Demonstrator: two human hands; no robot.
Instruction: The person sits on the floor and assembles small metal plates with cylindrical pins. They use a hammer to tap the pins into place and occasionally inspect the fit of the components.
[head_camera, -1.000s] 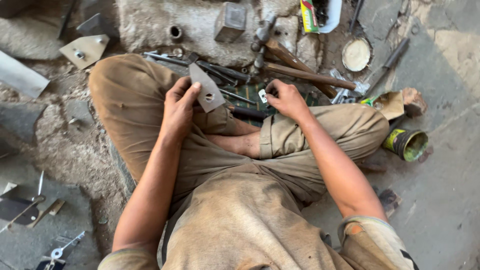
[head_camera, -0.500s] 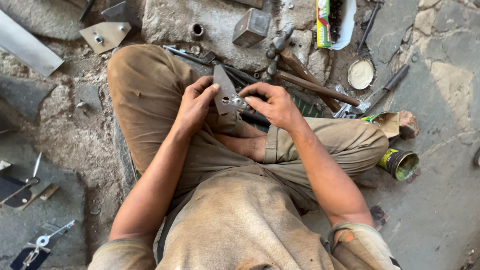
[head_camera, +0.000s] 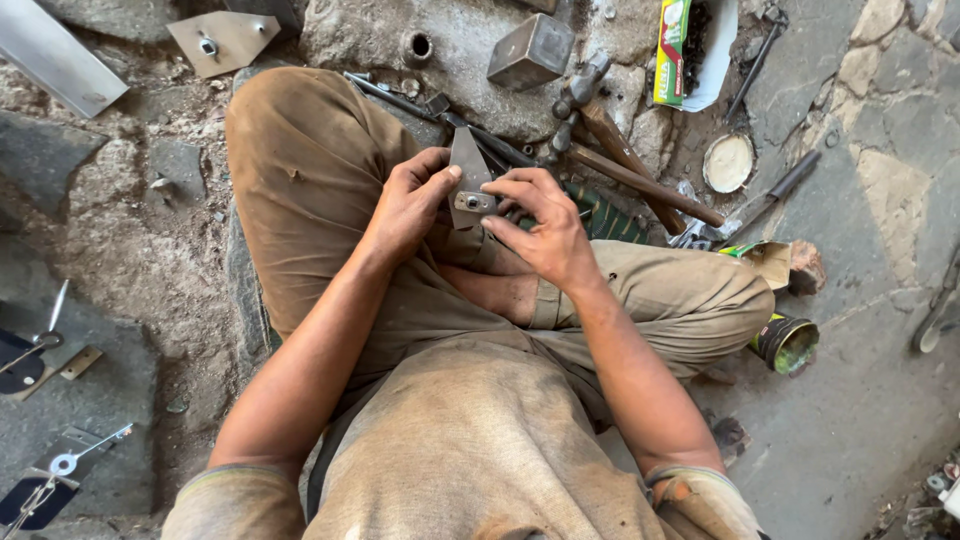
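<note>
I sit cross-legged on a stone floor in brown trousers. My left hand grips a flat grey metal plate by its left edge, above my lap. My right hand presses a small silver metal fitting with a hole against the plate's lower part, thumb and fingers pinched on it. Both hands touch over my left knee.
Hammers with wooden handles lie just beyond my hands, with a square steel block and dark metal rods. A cut metal plate lies at top left. A small open tin sits by my right knee, a round lid beyond.
My right hand brought the small fitting from the floor by my knee onto the plate. My left hand turned the plate upright and drew it nearer.
</note>
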